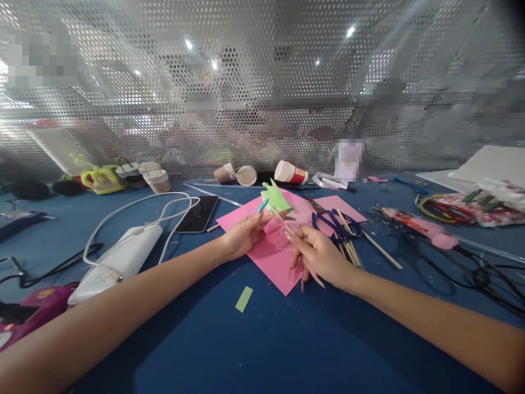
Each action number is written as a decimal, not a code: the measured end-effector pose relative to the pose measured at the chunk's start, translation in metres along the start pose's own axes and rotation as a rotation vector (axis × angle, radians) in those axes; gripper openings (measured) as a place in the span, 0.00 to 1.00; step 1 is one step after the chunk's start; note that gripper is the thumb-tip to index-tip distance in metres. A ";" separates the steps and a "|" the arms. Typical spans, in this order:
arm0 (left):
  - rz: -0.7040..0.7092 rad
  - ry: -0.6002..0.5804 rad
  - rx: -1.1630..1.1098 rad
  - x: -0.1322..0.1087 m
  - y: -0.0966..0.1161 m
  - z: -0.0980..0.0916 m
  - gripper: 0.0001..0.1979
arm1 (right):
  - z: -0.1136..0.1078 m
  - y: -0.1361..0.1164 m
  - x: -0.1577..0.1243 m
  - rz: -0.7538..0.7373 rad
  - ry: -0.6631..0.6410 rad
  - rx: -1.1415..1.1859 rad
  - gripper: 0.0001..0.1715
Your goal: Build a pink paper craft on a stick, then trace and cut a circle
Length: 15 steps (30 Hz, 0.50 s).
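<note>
My left hand [245,234] pinches a small green folded paper shape [275,198] over a pink paper sheet [275,247] on the blue table. A thin wooden stick [284,222] runs from the green shape down to my right hand [320,256], whose fingers are closed on the stick's lower end. Both hands hover just above the pink sheet. Blue-handled scissors [333,223] and several loose wooden sticks [375,243] lie right of my right hand.
A green paper strip [244,299] lies near the front. A white power bank [123,257] with cable and a black phone [199,213] sit left. Paper cups [290,173] line the perforated screen. A pink glue gun [426,229], cables and craft supplies [471,207] crowd the right.
</note>
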<state>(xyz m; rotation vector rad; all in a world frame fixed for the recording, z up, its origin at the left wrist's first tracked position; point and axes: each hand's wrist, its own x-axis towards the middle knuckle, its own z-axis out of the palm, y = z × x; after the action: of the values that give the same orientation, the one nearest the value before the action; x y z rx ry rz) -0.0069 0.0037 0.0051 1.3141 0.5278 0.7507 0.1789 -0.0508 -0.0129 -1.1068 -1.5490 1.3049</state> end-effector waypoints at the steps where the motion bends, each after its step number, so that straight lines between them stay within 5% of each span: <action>1: -0.002 0.001 -0.009 0.001 -0.001 -0.001 0.27 | 0.000 0.000 0.000 0.000 -0.001 0.010 0.18; 15: -0.033 0.014 0.015 -0.002 0.003 0.002 0.31 | 0.000 0.000 0.000 -0.004 -0.002 -0.016 0.19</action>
<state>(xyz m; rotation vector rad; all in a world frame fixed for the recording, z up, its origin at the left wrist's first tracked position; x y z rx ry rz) -0.0072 0.0009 0.0079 1.3115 0.5663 0.7306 0.1786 -0.0513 -0.0134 -1.1124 -1.5651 1.2935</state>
